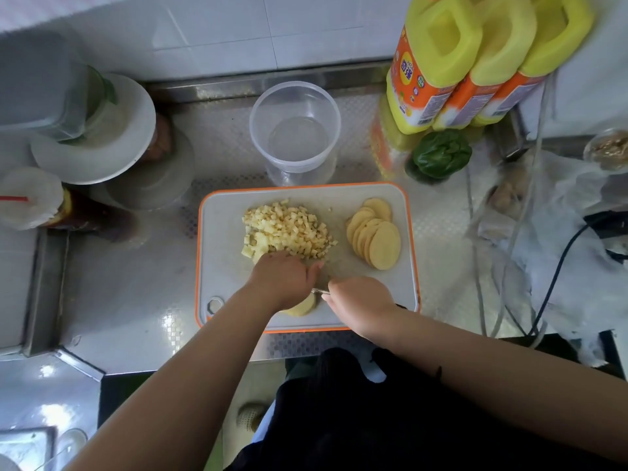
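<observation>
- Over the cutting board point(224, 283), white with an orange rim, both hands are down at the 6 o'clock edge.
- The left hand point(282, 277) lies knuckles-up on a potato piece point(302, 306). The pale round of it peeks out under the heel of the hand, flat on the board.
- That hand's fingers bend down at 12 o'clock, with the tips right at the edge of the diced pile and the thumb poking out toward 3. From here I cannot tell whether they clamp the piece or just press on it.
- The right hand point(360, 300) is wrapped tight round the knife point(320, 291). Only a thin sliver of blade shows, running toward 9 o'clock into the gap between the two hands, just beside the potato piece.
- The diced potato point(289, 229) is heaped from the board's centre toward 11 o'clock.
- The potato slices point(373, 236) are fanned in an overlapping row at 3 o'clock, well apart from the knife.
- Beyond the board at 12 o'clock, a clear tub point(295, 124) stands on the steel counter point(136, 283).
- At 2 o'clock there is a green pepper point(441, 153), with yellow oil bottles point(441, 62) lined up behind it.
</observation>
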Demonstrator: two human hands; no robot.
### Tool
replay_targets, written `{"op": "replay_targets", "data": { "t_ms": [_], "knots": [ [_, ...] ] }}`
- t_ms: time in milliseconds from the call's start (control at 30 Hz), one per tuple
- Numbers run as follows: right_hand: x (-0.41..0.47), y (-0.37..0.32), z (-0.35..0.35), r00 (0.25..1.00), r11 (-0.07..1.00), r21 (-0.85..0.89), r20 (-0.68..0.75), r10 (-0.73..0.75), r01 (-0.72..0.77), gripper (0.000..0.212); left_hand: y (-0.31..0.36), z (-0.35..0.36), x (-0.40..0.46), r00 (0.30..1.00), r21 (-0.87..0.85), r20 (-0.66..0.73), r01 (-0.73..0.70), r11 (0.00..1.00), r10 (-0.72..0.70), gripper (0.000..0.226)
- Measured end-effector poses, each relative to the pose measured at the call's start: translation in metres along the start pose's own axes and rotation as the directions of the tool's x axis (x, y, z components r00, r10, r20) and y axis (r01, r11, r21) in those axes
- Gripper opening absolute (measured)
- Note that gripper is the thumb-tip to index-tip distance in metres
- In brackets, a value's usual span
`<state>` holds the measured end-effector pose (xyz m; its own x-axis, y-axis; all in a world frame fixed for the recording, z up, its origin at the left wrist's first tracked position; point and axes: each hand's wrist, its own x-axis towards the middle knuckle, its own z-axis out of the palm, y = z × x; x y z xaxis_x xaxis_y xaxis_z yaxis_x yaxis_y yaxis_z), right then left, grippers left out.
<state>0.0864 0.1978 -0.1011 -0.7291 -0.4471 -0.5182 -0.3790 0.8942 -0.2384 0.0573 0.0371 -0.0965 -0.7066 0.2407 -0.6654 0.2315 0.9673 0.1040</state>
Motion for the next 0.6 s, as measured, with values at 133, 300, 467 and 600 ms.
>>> {"op": "replay_targets", "data": {
  "t_ms": [133, 300, 467, 600],
  "knots": [
    [-0.011, -0.001, -0.012, 1.0, 1.0, 0.014, -0.012, 0.005, -0.005, 0.036, 0.002, -0.011, -0.016, 0.912, -0.094, -0.405, -0.115, 0.989, 0.067, 0.052],
    [-0.01, -0.002, -0.025, 0.998, 0.992, 0.114, 0.035, 0.044, -0.047, 0.035, -0.016, 0.043, -0.056, 0.305, -0.115, -0.952, -0.385, 0.916, 0.009, 0.003],
    [-0.014, -0.006, -0.011, 1.0, 0.999, 0.043, 0.004, -0.025, 0.025, 0.031, -0.007, 0.106, -0.051, 0.605, -0.233, -0.794, -0.216, 0.948, -0.057, 0.02],
    [-0.013, -0.009, -0.005, 1.0, 1.0, 0.027, 0.003, 0.0, 0.0, 0.024, -0.005, 0.108, -0.04, 0.658, -0.289, -0.742, -0.142, 0.947, -0.128, 0.018]
  ]
}}
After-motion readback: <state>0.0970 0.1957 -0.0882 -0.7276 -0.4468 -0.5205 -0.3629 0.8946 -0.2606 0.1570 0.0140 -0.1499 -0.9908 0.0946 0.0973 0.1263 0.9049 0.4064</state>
